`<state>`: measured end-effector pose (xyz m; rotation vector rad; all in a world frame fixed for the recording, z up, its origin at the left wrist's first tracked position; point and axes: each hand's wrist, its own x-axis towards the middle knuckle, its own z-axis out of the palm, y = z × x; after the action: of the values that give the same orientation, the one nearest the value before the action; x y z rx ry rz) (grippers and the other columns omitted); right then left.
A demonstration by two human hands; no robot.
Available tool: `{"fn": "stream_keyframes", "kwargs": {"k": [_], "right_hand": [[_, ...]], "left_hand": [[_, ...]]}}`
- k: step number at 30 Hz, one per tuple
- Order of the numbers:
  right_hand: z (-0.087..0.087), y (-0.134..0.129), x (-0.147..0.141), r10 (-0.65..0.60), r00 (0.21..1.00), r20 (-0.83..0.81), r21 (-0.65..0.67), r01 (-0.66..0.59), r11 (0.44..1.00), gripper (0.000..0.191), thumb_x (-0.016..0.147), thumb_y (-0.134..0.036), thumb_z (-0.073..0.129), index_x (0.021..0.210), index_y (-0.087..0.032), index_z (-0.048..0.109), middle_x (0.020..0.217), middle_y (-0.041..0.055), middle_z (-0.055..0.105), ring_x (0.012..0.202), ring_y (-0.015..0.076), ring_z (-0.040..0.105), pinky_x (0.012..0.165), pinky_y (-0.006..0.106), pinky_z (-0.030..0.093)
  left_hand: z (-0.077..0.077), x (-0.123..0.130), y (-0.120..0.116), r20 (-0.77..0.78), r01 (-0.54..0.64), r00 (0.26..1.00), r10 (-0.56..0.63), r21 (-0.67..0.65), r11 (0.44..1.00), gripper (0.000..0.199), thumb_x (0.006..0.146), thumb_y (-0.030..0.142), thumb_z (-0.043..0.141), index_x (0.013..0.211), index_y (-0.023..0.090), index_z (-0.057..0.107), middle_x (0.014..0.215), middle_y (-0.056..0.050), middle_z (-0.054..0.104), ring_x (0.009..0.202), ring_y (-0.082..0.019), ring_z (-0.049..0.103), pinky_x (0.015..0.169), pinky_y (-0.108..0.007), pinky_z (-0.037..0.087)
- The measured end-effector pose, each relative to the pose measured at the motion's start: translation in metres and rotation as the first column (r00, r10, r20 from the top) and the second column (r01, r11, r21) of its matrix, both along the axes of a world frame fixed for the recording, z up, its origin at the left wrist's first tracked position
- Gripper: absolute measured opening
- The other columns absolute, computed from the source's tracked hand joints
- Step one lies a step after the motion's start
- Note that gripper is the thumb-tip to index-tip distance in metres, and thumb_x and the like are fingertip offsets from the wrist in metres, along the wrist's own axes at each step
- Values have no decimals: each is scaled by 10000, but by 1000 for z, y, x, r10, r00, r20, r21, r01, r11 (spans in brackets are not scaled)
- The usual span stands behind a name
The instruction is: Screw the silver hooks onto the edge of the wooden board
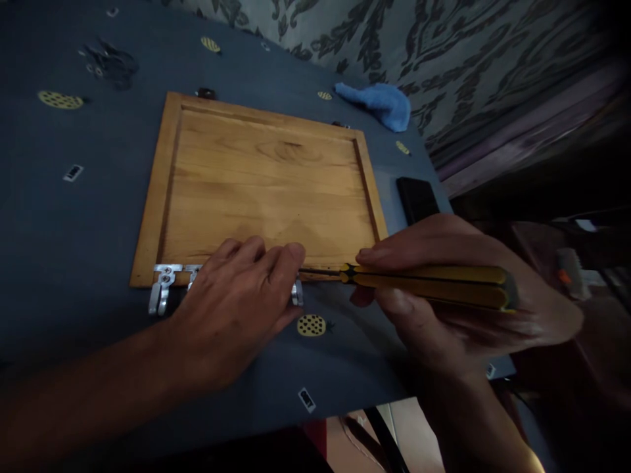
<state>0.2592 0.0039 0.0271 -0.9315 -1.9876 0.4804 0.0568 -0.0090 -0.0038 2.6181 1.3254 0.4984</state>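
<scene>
A framed wooden panel (276,197) lies flat on the table. Metal hooks (162,289) sit along its near edge, the leftmost one showing screws in its plate. My left hand (241,295) is closed over the middle of that edge and covers some of the hooks. In my right hand (473,338) is a screwdriver (434,279) with a yellow and black handle, held nearly level. Its shaft runs left along the near edge to my left fingers, which hide the tip.
A blue cloth (379,104) and a black phone-like object (417,199) lie right of the panel. Small dark metal pieces (111,64) are at the far left, blurred. Dark hardware (206,93) shows at the panel's far edge. The table (73,249) meets a patterned wall covering (345,33).
</scene>
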Motion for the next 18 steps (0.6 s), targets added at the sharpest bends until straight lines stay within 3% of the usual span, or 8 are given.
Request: {"fn": "stream_keyframes", "kwargs": {"k": [2,5,7,9,13,18], "right_hand": [[-2,1,-1,15,1000,-19,10,-15,1000,182,799,-158,731,954,-251,711,809,-15,707,646,142,689,558,286,580],[-9,6,-2,-74,985,-154,-3,75,997,70,835,-260,733,905,-266,733,787,-12,708,555,132,641,498,288,551],[-16,13,0,-181,908,-378,-101,154,983,87,838,-356,740,861,-272,741,785,-15,699,450,102,560,401,268,483],[-22,25,3,-294,789,-540,-304,143,942,190,740,-429,821,795,-268,736,800,-34,697,444,81,558,382,235,450],[-33,51,7,-313,772,-554,-460,30,887,308,735,-539,788,819,-246,747,818,-3,728,531,94,626,499,230,515],[-42,67,10,-303,852,-426,-578,1,816,442,613,-579,864,807,-199,752,622,32,703,492,131,620,474,240,492]], "left_hand": [[0,0,0,-3,-3,1000,3,-6,1000,335,802,248,778,1048,174,564,895,-45,707,864,-259,656,756,-381,525],[-3,0,0,-15,-1,1000,1,-15,1000,355,825,268,767,1090,175,551,934,-53,704,892,-262,651,780,-391,523],[-3,-1,0,-28,11,1000,-12,-38,999,377,849,292,749,1133,166,535,978,-68,702,931,-273,648,809,-412,523],[-2,-1,0,-33,29,999,-32,-89,996,401,867,310,736,1168,156,521,1034,-84,700,986,-279,645,856,-429,520],[9,-4,1,-4,24,1000,-25,-192,981,421,883,371,721,1187,158,522,1135,-103,686,1071,-275,635,926,-437,509],[27,-26,16,52,-90,993,105,-232,968,295,905,330,693,1136,191,572,1150,-67,696,1122,-252,632,967,-425,502]]}}
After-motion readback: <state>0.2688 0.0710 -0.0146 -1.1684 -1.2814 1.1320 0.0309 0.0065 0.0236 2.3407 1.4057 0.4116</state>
